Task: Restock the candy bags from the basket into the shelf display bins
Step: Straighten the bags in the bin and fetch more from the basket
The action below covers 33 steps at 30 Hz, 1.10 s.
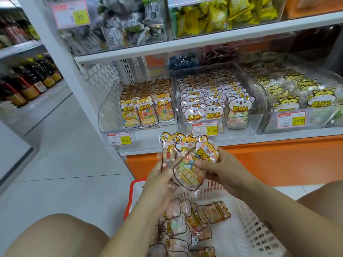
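From the head camera, the left hand [159,175] and right hand [219,167] both pinch a fan of about three held bags [189,169], raised over the basket [256,230] and just below the left bin [109,112]. That bin already shows rows of matching bags. A heap of loose bags [185,225] lies in the basket, so I judge much restocking remains.

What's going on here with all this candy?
A person is restocking a shop shelf. The left hand and right hand together grip a fanned bunch of candy bags above the basket, where loose bags lie. Matching bags stand in the leftmost clear bin just ahead.
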Each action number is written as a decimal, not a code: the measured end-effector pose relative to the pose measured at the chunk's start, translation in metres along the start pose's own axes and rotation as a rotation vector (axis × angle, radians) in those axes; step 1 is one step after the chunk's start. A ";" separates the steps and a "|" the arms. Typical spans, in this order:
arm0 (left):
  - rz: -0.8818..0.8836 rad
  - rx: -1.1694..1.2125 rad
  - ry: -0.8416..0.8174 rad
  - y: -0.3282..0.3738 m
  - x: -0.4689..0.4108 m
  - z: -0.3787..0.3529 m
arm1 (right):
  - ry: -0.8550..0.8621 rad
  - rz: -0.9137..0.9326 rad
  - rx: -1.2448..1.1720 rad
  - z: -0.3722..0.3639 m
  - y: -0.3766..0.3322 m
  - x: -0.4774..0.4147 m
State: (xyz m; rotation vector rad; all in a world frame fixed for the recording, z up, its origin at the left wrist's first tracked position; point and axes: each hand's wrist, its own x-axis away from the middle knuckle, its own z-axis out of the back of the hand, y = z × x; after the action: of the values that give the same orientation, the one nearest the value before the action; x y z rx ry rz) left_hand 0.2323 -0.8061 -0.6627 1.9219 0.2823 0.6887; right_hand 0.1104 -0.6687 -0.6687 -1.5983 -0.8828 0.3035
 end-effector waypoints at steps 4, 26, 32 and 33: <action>-0.007 -0.001 -0.046 0.014 0.006 0.001 | 0.126 0.058 0.004 -0.003 -0.001 0.002; 0.101 0.423 -0.035 0.145 -0.047 0.073 | 0.051 0.209 -0.067 -0.138 -0.103 -0.081; -0.016 0.496 0.046 0.146 -0.062 0.084 | 0.199 0.332 0.031 -0.137 -0.118 -0.114; -0.062 0.441 0.094 0.145 -0.063 0.087 | 0.280 0.389 0.030 -0.133 -0.121 -0.121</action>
State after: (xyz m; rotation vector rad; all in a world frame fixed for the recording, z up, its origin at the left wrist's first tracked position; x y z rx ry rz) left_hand 0.2167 -0.9660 -0.5818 2.2876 0.5903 0.7191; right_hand 0.0694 -0.8504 -0.5580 -1.7296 -0.3494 0.3515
